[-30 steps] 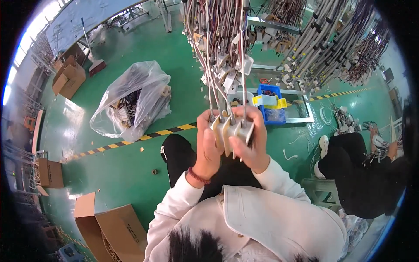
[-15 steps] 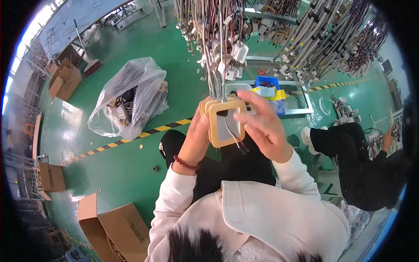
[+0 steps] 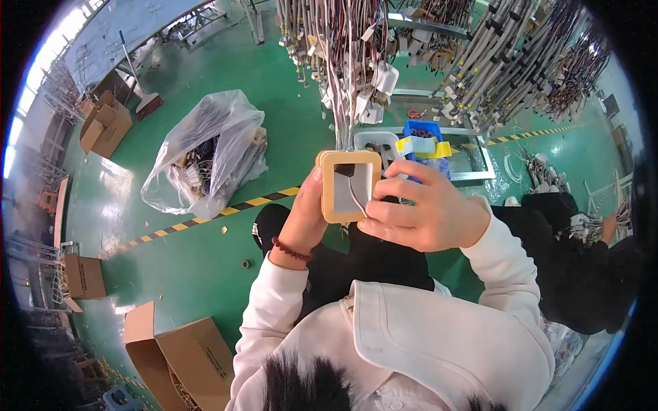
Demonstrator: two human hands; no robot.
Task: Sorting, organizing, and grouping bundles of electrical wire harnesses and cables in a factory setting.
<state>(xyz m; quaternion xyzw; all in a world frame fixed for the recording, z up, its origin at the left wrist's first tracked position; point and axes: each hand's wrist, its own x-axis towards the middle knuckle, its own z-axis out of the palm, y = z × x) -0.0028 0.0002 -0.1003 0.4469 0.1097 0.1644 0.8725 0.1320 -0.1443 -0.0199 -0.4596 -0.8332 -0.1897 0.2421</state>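
Observation:
My left hand [image 3: 306, 218] is closed on the left side of a small stack of tan rectangular frames [image 3: 330, 192], held upright in front of me. A pale grey panel shows inside the front frame's opening, with a dark tab at its top. From that tab a thin light-coloured wire [image 3: 354, 192] runs down to the lower right. My right hand [image 3: 423, 209] is at the frame's right edge, its thumb and fingers pinched around the wire's lower end. Grey cables [image 3: 345, 137] come down to the top of the stack from a hanging bundle.
More cable bundles [image 3: 480, 61] hang from a metal rack at the far right. Below them are a blue bin [image 3: 421, 129], a white tray [image 3: 370, 139] and red-handled scissors [image 3: 416, 114]. A clear plastic bag [image 3: 226, 113] and an open carton [image 3: 199, 356] lie left. Another person [image 3: 576, 274] sits right.
My right hand has come down from the upper right of the frame to its lower right and closed on the wire. The frames now face me more squarely.

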